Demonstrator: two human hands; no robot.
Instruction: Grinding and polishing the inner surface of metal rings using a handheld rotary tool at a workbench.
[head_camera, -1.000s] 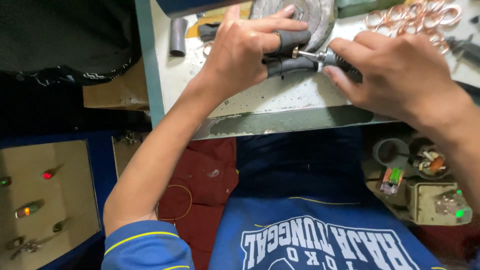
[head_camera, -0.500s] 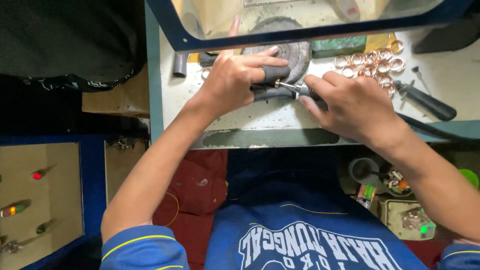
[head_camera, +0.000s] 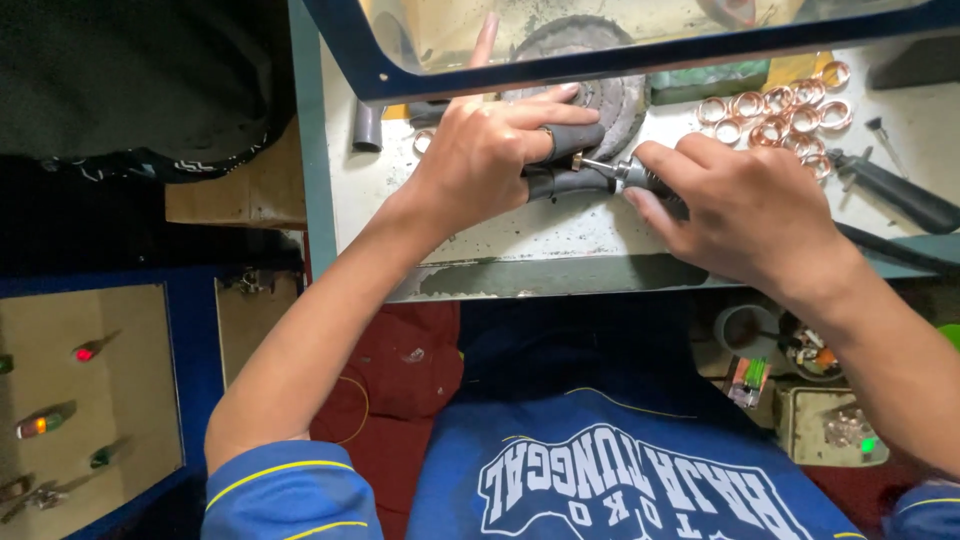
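- A person in a blue shirt leans over a scuffed white table (head_camera: 520, 235), both bare hands meeting near its front edge.
- The left hand (head_camera: 490, 160) is curled shut around a small ring (head_camera: 547, 131); dark protective sleeves cover the fingertips (head_camera: 575, 138) that pinch it, and only a sliver of the ring shows between them.
- The right hand (head_camera: 745, 210) is closed in a pen-like grip on a slim rotary handpiece (head_camera: 630, 175), metal-bodied, with a dark cord trailing off to the right.
- The handpiece lies nearly level, its long axis running right to left and rising slightly away from the person; its thin bit (head_camera: 590, 163) points left, straight at the sleeved fingertips, and touches or all but touches the ring.
- Ring and tool tip sit just in front of a round, dark, worn pad (head_camera: 615, 100), near the middle of the table.
- A cluster of copper-coloured rings (head_camera: 775, 110) lies loose on the table beyond the right hand, well apart from the work.
- A dark-handled tool (head_camera: 895, 195) rests at the right edge, its handle angled toward the near right corner.
- A blue-framed clear shield (head_camera: 640, 45) spans the table's far side, above the pad.
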